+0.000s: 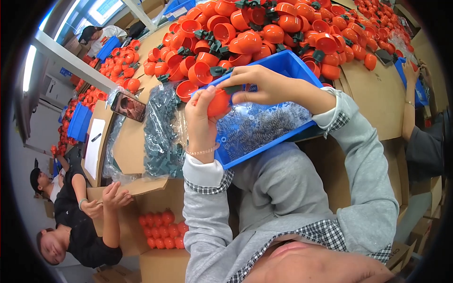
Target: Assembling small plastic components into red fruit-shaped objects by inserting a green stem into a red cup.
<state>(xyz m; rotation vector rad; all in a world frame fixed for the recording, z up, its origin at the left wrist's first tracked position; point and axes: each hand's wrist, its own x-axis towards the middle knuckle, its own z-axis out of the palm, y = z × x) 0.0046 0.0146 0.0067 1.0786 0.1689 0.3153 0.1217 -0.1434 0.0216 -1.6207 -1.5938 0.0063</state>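
Note:
My left hand (pixel 198 115) is closed round a shiny orange-red plastic cup (pixel 218 104), held over the near-left part of a blue bin (pixel 269 145). My right hand (pixel 269 86) reaches across from the right, its fingertips closed at a small dark green plastic piece (pixel 233 89) at the cup's upper edge. Fingers partly hide where the two parts meet. Below my hands, the bin holds many small metal springs (pixel 269 128) and clear plastic bits (pixel 296 113). It rests over my lap, against the table edge.
Orange cups with dark green pieces form a large heap (pixel 250 42) beyond the bin. To the left lie a clear bag of green parts (pixel 163 127) and a phone (pixel 128 106). A carton holds finished-looking orange balls (pixel 163 230). Co-workers sit left; another person's hands (pixel 411 70) show right.

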